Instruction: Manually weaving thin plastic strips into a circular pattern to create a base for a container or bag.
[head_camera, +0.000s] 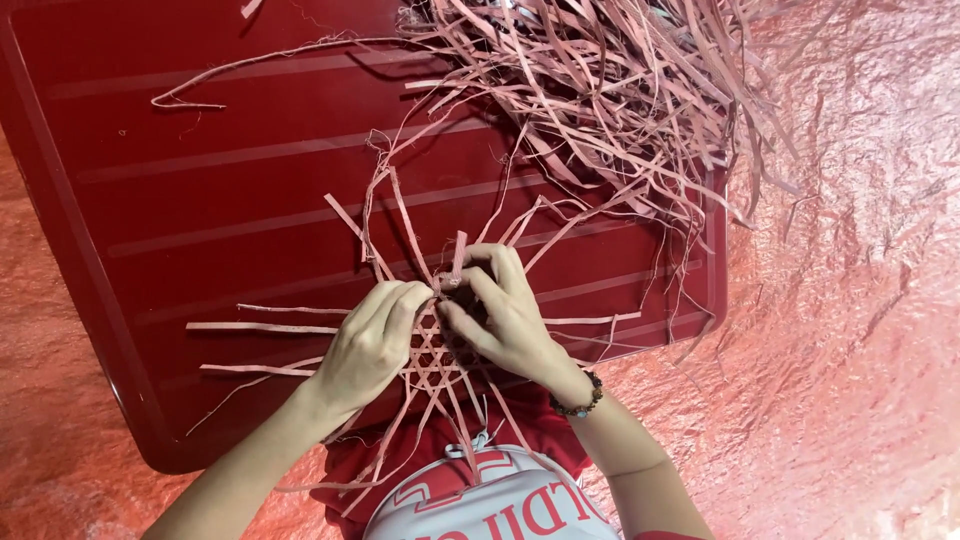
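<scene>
View from above of two bare hands weaving thin pale strips into a small open lattice on a dark red tabletop (200, 170). The woven lattice (432, 352) lies at the near edge of the tabletop, close to the person's body, with loose strip ends fanning out from it on every side. The left hand (372, 345) presses down on the left part of the weave, its grip curled around strips at the upper edge. The right hand (505, 315) meets it there, fingertips pinching one upright strip (458, 252) just above the weave. A beaded bracelet (580, 400) circles the right wrist. A large heap of spare strips (600, 90) lies at the far right of the tabletop, well apart from the hands. The work looks to be at the stage of threading a strip through the lattice; the next move would likely call for holding the crossings flat while easing that strip under or over its neighbours
</scene>
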